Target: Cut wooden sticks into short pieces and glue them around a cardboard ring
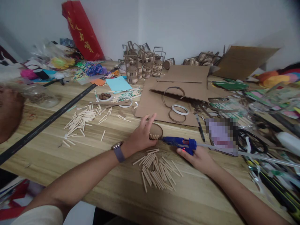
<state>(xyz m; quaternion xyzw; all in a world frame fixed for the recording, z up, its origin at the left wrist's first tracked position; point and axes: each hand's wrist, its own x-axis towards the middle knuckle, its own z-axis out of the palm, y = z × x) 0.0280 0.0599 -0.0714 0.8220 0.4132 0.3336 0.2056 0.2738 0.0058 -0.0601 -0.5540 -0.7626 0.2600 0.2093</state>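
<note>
My left hand [140, 134] is closed around one side of a small round cardboard ring [160, 127], its thumb low and its fingers at the far side. Short wooden sticks stand side by side along the ring's near edge. In my right hand [202, 159] is a blue hot glue gun [179, 142], a red light glowing on it. The gun's nozzle points left, close to the ring; whether they touch I cannot tell. A long glue stick [255, 155] runs out behind the gun. Just below both hands lies a pile of short wooden sticks [156, 172].
Flat cardboard [150, 103] lies ahead, bearing a roll of tape [180, 109] and cardboard strips. Small finished baskets [132, 75] stand at the back. More sticks [82, 120] are scattered left, by a long black strip [51, 117]. Another person's hand [10, 112] is at far left.
</note>
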